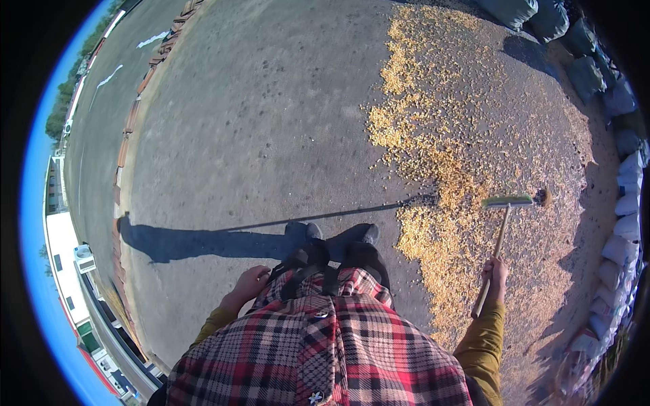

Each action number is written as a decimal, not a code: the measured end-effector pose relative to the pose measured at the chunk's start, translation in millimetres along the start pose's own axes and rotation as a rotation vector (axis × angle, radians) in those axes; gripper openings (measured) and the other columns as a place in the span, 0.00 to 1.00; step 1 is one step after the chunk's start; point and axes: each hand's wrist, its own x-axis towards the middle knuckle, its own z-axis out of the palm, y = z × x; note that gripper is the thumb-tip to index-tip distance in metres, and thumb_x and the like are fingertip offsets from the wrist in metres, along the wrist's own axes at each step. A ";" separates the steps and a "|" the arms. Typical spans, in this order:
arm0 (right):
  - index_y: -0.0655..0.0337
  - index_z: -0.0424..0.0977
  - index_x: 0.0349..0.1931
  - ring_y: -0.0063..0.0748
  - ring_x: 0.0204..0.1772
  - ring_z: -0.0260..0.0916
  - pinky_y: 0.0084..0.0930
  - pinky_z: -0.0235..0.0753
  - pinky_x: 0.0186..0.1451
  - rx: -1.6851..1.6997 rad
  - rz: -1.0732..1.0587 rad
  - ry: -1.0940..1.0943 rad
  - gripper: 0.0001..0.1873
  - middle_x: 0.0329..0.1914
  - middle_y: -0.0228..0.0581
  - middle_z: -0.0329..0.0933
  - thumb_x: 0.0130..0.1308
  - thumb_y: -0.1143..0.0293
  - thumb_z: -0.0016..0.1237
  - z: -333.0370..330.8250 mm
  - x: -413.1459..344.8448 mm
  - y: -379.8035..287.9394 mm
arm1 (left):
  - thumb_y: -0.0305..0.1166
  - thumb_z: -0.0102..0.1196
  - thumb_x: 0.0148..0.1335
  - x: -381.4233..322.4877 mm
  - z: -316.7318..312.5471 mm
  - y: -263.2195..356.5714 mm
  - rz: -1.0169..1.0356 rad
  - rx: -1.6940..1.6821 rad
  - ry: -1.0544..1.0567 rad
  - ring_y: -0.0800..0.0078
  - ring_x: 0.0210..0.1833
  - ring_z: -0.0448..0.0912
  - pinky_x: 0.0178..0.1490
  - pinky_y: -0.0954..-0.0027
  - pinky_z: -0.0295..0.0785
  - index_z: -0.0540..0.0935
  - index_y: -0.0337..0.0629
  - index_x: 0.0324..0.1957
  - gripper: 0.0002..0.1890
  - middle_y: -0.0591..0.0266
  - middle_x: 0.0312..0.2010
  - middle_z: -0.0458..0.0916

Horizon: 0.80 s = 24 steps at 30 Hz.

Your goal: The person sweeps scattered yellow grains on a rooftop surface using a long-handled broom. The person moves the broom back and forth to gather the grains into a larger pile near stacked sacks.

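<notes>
My right hand [495,274] is closed around the wooden handle of a push broom [508,201], whose wide head with greenish bristles is over the scattered grain. A round brown tuft [543,197] lies at the right end of the head. Yellow kernels, which look like corn [442,238], cover the ground on my right, thicker along their left edge. My left hand [253,283] hangs beside my hip with nothing seen in it; its fingers are slightly curled and apart from any tool.
Filled sacks [627,223] line the far right, with darker sacks [586,76] at the upper right. A row of bricks [130,116] edges the concrete ground [244,127] on the left. My shadow stretches left from my shoes [372,234]. White buildings [63,254] stand beyond.
</notes>
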 end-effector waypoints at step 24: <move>0.61 0.74 0.54 0.26 0.20 0.74 0.26 0.73 0.24 -0.916 -0.012 -0.677 0.25 0.23 0.41 0.77 0.51 0.74 0.51 242.1 -162.5 179.5 | 0.36 0.52 0.60 12.9 -52.1 -99.4 0.219 0.154 0.047 0.59 0.43 0.80 0.45 0.63 0.74 0.78 0.39 0.44 0.13 0.51 0.38 0.81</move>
